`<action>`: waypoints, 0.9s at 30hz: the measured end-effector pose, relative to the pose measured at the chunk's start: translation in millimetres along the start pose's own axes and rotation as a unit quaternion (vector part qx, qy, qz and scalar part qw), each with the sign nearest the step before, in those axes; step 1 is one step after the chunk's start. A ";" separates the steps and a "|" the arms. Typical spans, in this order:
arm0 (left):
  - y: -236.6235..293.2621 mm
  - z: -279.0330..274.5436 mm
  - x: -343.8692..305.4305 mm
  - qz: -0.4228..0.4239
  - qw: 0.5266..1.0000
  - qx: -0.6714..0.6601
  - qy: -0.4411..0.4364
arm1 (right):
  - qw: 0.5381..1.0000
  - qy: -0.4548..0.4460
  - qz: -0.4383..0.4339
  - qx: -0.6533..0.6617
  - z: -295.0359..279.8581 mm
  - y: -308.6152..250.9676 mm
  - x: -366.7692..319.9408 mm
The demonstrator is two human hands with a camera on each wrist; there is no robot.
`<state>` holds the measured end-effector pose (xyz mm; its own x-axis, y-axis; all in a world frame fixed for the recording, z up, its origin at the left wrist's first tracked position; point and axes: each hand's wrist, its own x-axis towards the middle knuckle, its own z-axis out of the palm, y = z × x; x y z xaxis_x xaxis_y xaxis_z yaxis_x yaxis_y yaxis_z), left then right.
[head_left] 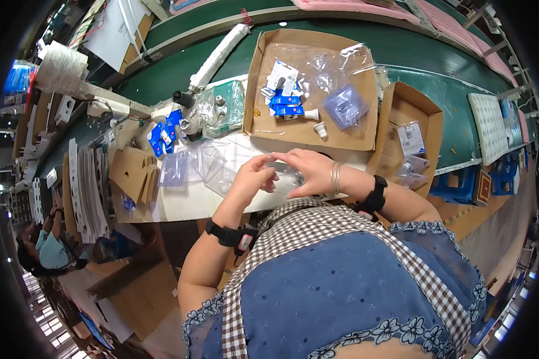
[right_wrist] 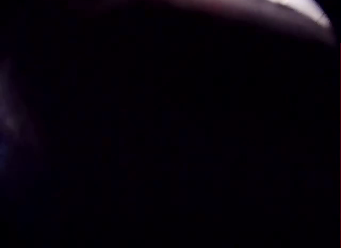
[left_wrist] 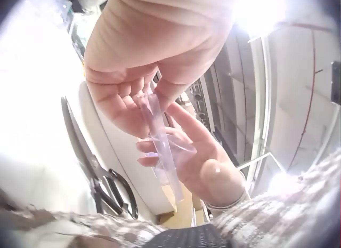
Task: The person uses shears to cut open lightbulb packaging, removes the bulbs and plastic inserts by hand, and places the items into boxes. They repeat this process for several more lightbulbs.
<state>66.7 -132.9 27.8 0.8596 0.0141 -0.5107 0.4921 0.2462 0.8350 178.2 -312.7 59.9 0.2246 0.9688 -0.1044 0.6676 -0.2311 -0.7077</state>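
Close in front of the apron, my left hand [head_left: 251, 181] and right hand [head_left: 312, 170] meet at a clear plastic blister shell [left_wrist: 164, 146]. In the left wrist view, the left thumb and curled fingers pinch the shell's upper end, and its narrow edge points down. The right hand's fingers and thumb curve round the shell's bulging part from the other side. Black-handled scissors [left_wrist: 97, 177] lie on the white worktop beside the hands. The right wrist view is almost wholly dark.
A large cardboard tray [head_left: 371, 128] holds blue-and-white cards, clear shells and white bulb-like pieces. To its right stands a smaller cardboard box [head_left: 435, 119] with packed pieces. More clear shells [head_left: 173, 170] and blue cards [head_left: 160, 139] lie left. Another person [head_left: 51, 248] sits far left.
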 end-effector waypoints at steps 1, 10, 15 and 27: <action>-4.4 -9.6 -5.7 0.004 0.998 -0.051 0.036 | 1.000 -0.003 -0.003 0.001 0.4 -1.1 3.5; -39.4 -113.4 -59.3 0.199 0.840 -0.240 0.445 | 0.983 0.086 0.082 0.142 -16.2 22.3 -23.3; -48.1 -129.4 -63.0 0.153 0.829 -0.097 0.530 | 0.952 0.132 0.190 0.199 -24.7 28.7 -64.1; -44.4 -116.5 -61.7 0.085 0.832 0.105 0.538 | 0.797 0.460 0.386 -0.060 -39.8 126.3 -235.0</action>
<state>-24.2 -31.8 -1.6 0.3529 0.9191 -0.1755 0.4869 -0.0202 0.8732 237.9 -573.1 22.9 0.9904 0.0710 0.1187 0.1287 -0.7875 -0.6028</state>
